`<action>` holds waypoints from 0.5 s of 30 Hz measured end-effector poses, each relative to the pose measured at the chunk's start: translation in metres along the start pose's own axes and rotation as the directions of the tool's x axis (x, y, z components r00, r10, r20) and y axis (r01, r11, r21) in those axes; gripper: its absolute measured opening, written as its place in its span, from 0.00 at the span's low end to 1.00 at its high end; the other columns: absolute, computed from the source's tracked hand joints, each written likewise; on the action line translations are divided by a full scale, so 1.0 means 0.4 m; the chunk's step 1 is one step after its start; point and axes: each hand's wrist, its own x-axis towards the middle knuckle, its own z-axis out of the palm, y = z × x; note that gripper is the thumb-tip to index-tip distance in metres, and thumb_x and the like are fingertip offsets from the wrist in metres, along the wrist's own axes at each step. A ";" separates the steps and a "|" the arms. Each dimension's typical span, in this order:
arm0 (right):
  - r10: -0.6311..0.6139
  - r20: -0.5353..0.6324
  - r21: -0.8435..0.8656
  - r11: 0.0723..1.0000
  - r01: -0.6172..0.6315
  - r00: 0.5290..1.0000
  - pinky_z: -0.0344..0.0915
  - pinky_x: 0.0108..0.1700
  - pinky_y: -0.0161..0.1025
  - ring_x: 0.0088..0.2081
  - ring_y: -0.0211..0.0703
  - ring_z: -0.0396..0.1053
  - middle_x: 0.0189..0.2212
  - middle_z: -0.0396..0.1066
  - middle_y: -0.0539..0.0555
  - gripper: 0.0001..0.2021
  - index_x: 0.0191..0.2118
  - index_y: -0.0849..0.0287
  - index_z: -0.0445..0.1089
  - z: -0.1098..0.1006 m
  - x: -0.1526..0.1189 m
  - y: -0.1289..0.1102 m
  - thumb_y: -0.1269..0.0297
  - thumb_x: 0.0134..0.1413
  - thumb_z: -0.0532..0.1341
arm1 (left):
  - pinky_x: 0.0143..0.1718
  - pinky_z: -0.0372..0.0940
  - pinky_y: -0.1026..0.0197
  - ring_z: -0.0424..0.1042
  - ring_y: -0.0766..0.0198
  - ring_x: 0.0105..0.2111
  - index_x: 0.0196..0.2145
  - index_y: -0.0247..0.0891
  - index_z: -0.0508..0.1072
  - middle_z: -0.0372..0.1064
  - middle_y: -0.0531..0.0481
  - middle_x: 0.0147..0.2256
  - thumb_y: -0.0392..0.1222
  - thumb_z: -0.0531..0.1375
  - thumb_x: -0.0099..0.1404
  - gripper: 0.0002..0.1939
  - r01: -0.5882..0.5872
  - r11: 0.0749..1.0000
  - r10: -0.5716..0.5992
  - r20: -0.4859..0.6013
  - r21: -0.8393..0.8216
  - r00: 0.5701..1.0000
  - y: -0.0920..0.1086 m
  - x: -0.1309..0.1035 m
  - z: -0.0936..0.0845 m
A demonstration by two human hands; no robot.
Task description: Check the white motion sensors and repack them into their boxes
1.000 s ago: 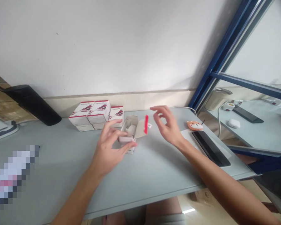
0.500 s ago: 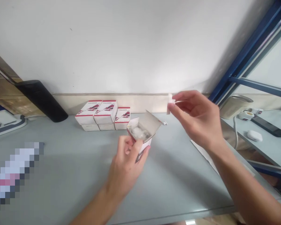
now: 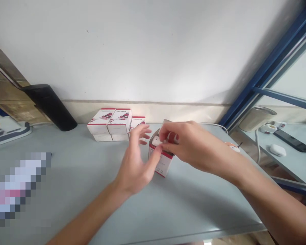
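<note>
A small white-and-red carton (image 3: 163, 163) stands on the grey desk with its top flap raised at the back. My right hand (image 3: 186, 141) reaches over its mouth, thumb and fingers pinched at the opening. Beside those fingertips shows a small white plastic piece (image 3: 156, 140), partly in the carton and partly covered by my fingers. My left hand (image 3: 139, 160) is open at the carton's left side, fingers spread and curved; its thumb is close to the front edge, and I cannot tell if it touches. Most of the carton's inside is hidden.
Several matching cartons (image 3: 119, 119) are stacked by the wall, left of my hands. A black cylinder (image 3: 56, 107) leans farther left. A blurred-out flat object (image 3: 20, 187) lies at left front. At right, a blue-framed glass panel (image 3: 285, 95) edges the desk (image 3: 112, 217).
My right hand has brought the small white piece down and left to the carton. The carton now stands upright on the desk, and my left hand has let go of it, fingers opened.
</note>
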 end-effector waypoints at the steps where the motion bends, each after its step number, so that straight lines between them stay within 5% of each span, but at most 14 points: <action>1: -0.011 -0.013 -0.028 1.000 0.010 1.000 0.60 0.27 0.36 0.26 0.38 0.69 0.29 0.77 0.46 0.04 0.38 0.52 0.75 0.006 -0.001 0.000 0.69 0.62 0.65 | 0.55 0.70 0.48 0.71 0.54 0.56 0.63 0.48 0.61 0.68 0.43 0.57 0.43 0.59 0.75 0.21 0.052 0.996 -0.044 0.109 -0.079 0.993 -0.012 0.013 -0.004; 4: -0.114 -0.014 -0.116 0.987 0.112 0.993 0.65 0.31 0.38 0.30 0.38 0.71 0.36 0.77 0.50 0.08 0.37 0.53 0.77 0.021 -0.006 -0.005 0.72 0.65 0.62 | 0.55 0.71 0.50 0.72 0.55 0.57 0.63 0.52 0.65 0.70 0.45 0.57 0.45 0.58 0.77 0.19 0.104 0.977 -0.057 0.245 -0.184 0.968 -0.049 0.028 -0.014; 9: -0.384 0.071 -0.133 0.911 0.391 0.921 0.71 0.54 0.49 0.50 0.49 0.75 0.46 0.78 0.55 0.12 0.42 0.53 0.80 0.004 -0.011 0.002 0.75 0.68 0.60 | 0.47 0.73 0.56 0.73 0.60 0.47 0.63 0.53 0.64 0.71 0.49 0.49 0.42 0.71 0.66 0.32 -0.074 0.989 0.086 0.086 -0.129 0.993 -0.094 0.007 -0.025; 12: -0.419 -0.099 0.034 0.905 0.424 0.903 0.68 0.63 0.54 0.58 0.51 0.73 0.53 0.79 0.53 0.12 0.53 0.49 0.78 -0.016 0.004 0.038 0.68 0.71 0.61 | 0.38 0.70 0.59 0.69 0.65 0.37 0.57 0.49 0.68 0.67 0.52 0.42 0.38 0.71 0.65 0.26 -0.194 0.981 0.194 -0.021 0.014 0.981 -0.104 0.001 -0.024; 15: -0.349 -0.259 0.133 0.910 0.391 0.900 0.71 0.61 0.51 0.56 0.49 0.75 0.51 0.80 0.52 0.09 0.51 0.50 0.79 -0.007 0.022 0.073 0.66 0.70 0.62 | 0.36 0.67 0.60 0.66 0.66 0.33 0.53 0.47 0.70 0.63 0.54 0.38 0.36 0.69 0.67 0.20 -0.231 0.967 0.236 -0.034 0.106 0.971 -0.103 0.007 -0.023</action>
